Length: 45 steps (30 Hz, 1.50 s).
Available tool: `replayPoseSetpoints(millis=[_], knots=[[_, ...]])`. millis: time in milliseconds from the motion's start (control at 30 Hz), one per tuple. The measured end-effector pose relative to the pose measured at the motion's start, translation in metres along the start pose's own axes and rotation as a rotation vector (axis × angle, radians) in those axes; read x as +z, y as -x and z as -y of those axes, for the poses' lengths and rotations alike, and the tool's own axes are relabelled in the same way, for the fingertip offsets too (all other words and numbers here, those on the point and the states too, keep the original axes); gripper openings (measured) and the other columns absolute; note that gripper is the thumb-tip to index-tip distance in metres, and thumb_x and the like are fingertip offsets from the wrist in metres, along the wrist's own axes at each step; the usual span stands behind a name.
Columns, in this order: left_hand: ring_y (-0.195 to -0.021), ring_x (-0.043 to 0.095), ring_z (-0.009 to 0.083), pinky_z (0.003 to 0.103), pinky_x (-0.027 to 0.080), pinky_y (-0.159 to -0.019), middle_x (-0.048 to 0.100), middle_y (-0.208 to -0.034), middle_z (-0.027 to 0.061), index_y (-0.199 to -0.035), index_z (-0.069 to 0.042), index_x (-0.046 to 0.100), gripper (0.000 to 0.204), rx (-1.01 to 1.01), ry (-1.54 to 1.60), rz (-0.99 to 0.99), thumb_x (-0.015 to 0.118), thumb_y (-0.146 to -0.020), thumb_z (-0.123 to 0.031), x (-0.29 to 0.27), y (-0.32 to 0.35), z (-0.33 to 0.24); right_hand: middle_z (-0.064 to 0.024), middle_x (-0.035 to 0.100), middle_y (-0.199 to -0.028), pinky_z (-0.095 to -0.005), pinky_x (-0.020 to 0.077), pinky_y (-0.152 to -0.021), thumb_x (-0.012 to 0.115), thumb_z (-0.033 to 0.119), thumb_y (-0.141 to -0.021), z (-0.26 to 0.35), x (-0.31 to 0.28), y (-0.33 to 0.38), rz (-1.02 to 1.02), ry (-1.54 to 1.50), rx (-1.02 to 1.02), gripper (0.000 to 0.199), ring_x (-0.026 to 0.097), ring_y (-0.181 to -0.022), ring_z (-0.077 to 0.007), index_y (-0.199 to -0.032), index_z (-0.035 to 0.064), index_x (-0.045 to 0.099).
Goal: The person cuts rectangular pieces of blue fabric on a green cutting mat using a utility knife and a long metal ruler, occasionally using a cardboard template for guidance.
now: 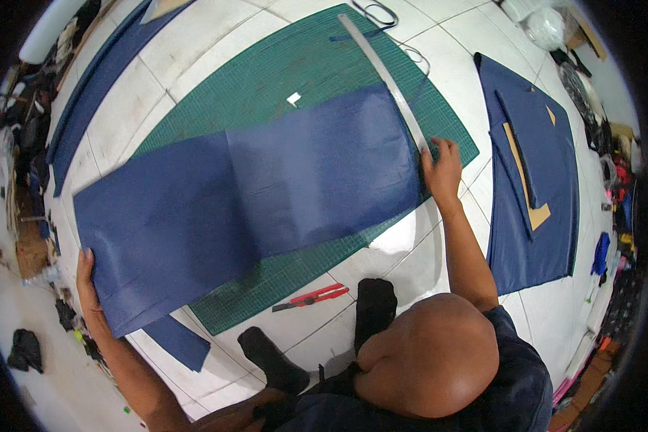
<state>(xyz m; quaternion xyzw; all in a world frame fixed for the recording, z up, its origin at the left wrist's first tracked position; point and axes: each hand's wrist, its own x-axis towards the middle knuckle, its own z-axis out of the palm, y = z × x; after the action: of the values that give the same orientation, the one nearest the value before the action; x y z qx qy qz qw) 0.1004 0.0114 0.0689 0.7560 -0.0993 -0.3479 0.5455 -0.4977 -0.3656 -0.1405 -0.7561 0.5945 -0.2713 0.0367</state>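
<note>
A large dark blue sheet (pixel 180 209), smooth like leatherette and creased across its middle, lies partly over the green cutting mat (pixel 245 101). My left hand (pixel 88 281) is closed on the sheet's left edge, with part of the fingers hidden beneath it. At the opposite end, my right hand (pixel 445 173) curls around the near end of a long metal ruler (pixel 381 68), right beside the sheet's right edge. Whether those fingers also touch the sheet is hard to tell. The ruler slants away along that edge toward the far side of the mat.
A red-and-black utility knife (pixel 311 297) lies on the tiles by my feet. More blue material (pixel 500 237) with tan pieces is at right, and a long blue length (pixel 97 79) at far left. A blue strip (pixel 180 344) lies near my left forearm. Clutter lines both sides.
</note>
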Motion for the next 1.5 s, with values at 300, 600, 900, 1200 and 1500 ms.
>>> replayPoseSetpoints(millis=[300,600,900,1200,1500], knots=[[-0.094,0.065,0.019,0.033,0.05,-0.089,0.07,-0.109,0.0093,-0.128,-0.002,0.057,0.033,-0.109,-0.203,-0.156,0.063,-0.097,-0.014,-0.093,-0.016,0.161,-0.0225,0.063,-0.117,-0.0464,0.0516,-0.091,0.08,0.05,-0.081,0.073,0.027,-0.01,0.468,-0.059,0.049,0.066,0.063,-0.108,-0.0382,-0.12,0.0,0.065],[-0.103,0.065,0.0267,0.036,0.049,-0.095,0.067,-0.119,0.0174,-0.136,0.003,0.052,0.047,0.12,-0.541,-0.428,0.066,-0.093,-0.007,-0.152,-0.061,0.192,-0.0197,0.062,-0.11,-0.0476,0.0504,-0.091,0.086,0.033,-0.077,0.095,0.033,0.016,0.427,-0.182,0.053,0.06,0.062,-0.104,-0.0396,-0.12,0.0001,0.06],[-0.11,0.064,0.0353,0.041,0.048,-0.099,0.065,-0.123,0.0259,-0.134,0.006,0.053,0.059,0.081,-0.928,-0.726,0.072,-0.087,-0.024,-0.279,-0.032,0.204,-0.0171,0.062,-0.109,-0.0486,0.05,-0.091,0.079,0.02,-0.083,0.163,0.051,0.055,0.452,-0.374,-0.209,0.046,0.06,-0.103,-0.0407,-0.122,0.0048,0.06],[-0.128,0.051,0.0405,0.048,0.038,-0.111,0.057,-0.135,0.0232,-0.131,0.002,0.057,0.05,0.445,-1.151,-0.248,0.072,-0.09,-0.021,0.008,-0.005,0.217,-0.0229,0.07,-0.101,-0.0492,0.0538,-0.082,0.073,0.021,-0.09,0.149,0.051,0.05,0.709,-0.523,0.2,0.031,0.068,-0.091,-0.0418,-0.111,0.0009,0.064],[-0.147,0.028,0.0497,0.057,0.026,-0.119,0.028,-0.161,0.0288,-0.151,-0.011,0.045,0.071,0.354,-1.226,0.056,0.071,-0.092,-0.041,0.196,0.054,0.211,-0.0238,0.071,-0.093,-0.0495,0.0541,-0.076,0.071,0.023,-0.091,0.165,0.08,0.038,0.528,-0.552,-0.014,0.025,0.068,-0.085,-0.0439,-0.1,0.0,0.071]])
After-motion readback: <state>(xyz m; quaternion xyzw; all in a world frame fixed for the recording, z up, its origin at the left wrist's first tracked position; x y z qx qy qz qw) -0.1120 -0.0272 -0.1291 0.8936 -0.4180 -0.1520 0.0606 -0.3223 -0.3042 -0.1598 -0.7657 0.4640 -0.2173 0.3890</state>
